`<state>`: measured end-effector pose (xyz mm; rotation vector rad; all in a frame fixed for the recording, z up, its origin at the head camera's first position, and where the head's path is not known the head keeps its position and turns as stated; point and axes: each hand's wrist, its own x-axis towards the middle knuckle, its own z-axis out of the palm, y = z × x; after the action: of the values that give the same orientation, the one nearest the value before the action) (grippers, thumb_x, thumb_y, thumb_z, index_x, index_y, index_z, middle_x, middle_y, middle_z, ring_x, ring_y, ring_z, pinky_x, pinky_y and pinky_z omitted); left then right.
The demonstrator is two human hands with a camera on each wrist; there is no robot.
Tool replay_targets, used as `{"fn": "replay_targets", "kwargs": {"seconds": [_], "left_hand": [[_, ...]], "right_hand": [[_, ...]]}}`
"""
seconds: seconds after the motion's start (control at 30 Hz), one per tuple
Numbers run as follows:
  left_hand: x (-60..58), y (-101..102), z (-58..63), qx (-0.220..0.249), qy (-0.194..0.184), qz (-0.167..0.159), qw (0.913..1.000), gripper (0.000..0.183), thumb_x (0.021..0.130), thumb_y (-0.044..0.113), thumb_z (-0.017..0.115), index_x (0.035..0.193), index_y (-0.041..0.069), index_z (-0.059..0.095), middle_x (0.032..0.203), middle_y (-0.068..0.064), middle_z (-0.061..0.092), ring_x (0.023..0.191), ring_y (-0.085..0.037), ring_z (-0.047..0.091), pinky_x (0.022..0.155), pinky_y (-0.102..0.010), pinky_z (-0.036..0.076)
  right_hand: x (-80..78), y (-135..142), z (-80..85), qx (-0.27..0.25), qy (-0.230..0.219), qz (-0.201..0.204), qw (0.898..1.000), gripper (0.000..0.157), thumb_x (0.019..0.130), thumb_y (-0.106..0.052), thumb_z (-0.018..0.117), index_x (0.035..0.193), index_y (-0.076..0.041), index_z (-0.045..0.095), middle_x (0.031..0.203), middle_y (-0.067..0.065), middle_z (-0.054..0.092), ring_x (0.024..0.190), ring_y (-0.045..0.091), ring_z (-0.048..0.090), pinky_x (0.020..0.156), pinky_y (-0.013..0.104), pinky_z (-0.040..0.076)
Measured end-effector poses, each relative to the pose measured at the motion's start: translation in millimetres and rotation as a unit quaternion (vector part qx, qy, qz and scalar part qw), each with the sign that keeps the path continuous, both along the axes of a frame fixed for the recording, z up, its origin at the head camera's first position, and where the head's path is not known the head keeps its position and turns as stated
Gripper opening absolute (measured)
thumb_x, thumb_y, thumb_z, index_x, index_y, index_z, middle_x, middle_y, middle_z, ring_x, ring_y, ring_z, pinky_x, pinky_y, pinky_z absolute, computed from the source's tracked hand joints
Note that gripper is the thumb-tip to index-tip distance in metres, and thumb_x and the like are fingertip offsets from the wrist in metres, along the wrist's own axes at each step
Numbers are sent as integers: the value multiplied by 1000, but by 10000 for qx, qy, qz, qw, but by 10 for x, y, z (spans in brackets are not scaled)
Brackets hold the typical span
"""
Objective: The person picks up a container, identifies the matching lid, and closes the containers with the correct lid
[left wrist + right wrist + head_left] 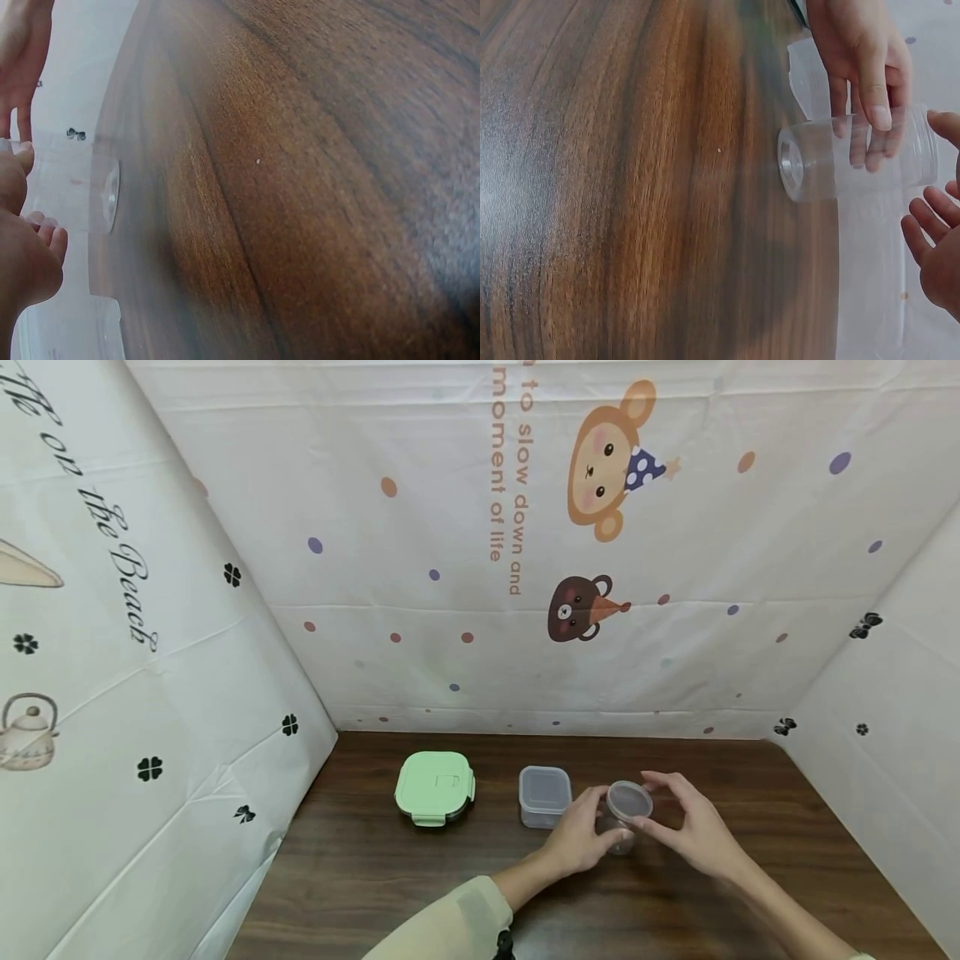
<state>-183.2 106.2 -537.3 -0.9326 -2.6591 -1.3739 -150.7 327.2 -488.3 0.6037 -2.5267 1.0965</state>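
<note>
A clear plastic jar (619, 842) with a round translucent lid (630, 799) stands upright on the right part of the table. My left hand (579, 833) grips its side, thumb in front and fingers behind, seen through the clear wall in the right wrist view. My right hand (696, 827) is at the top, its thumb touching the lid's near edge. The right fingers are spread loosely at the far side, and in the right wrist view their tips (916, 225) show apart from the jar wall (817, 161).
Left of the jar sits a small square translucent container (544, 793) with a lid. Farther left is a green-lidded lunch box (433, 787) with side clips. White printed cloth (450, 652) walls the dark wooden table (360, 885) at the back and both sides.
</note>
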Motion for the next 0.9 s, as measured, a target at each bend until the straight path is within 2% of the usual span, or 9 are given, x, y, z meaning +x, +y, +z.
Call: {"fn": "replay_targets", "kwargs": {"seconds": [0.17, 0.27, 0.37, 0.57, 0.73, 0.9], "left_hand": [[1, -5, 5, 42, 20, 2, 10000, 62, 99, 36, 78, 149, 11, 51, 137, 0, 61, 120, -7, 62, 98, -17, 51], [3, -6, 10, 38, 63, 8, 10000, 62, 99, 35, 78, 149, 10, 51, 137, 0, 61, 120, -6, 62, 98, -16, 51], [3, -3, 2, -37, 69, 37, 10000, 61, 99, 35, 78, 149, 11, 51, 137, 1, 61, 119, -6, 62, 97, -15, 50], [2, 7, -1, -95, 101, 32, 9999, 61, 99, 35, 78, 148, 11, 51, 137, 1, 61, 118, -5, 62, 97, -15, 50], [6, 18, 4, -65, 114, 21, 9999, 61, 99, 35, 78, 148, 12, 51, 136, 1, 61, 118, -5, 62, 96, -14, 50], [-4, 21, -5, -69, 85, 11, 9999, 62, 99, 36, 78, 149, 12, 51, 137, 0, 61, 117, -5, 62, 96, -14, 50]], "right_hand": [[-10, 4, 19, 67, -81, 124, 9999, 74, 89, -11, 88, 154, -12, 52, 136, 9, 68, 120, 19, 65, 97, 17, 50], [-22, -7, 10, 17, -99, 120, 9999, 73, 88, -11, 89, 152, -12, 53, 133, 8, 69, 118, 16, 65, 96, 21, 53], [-26, -19, -7, -16, -120, 75, 9999, 73, 87, -12, 90, 150, -12, 54, 130, 7, 68, 117, 15, 63, 96, 21, 54], [-19, -45, -14, -50, -185, 146, 9997, 79, 88, -12, 89, 156, -15, 49, 139, 8, 66, 122, 15, 63, 98, 23, 53], [-28, -89, -7, -62, 33, 91, 9999, 77, 84, -12, 93, 151, -12, 54, 131, 7, 66, 116, 18, 63, 94, 19, 54], [-21, -69, 15, 13, -46, 234, 9997, 85, 87, -11, 89, 160, -17, 45, 139, 11, 66, 124, 16, 61, 98, 19, 50]]}}
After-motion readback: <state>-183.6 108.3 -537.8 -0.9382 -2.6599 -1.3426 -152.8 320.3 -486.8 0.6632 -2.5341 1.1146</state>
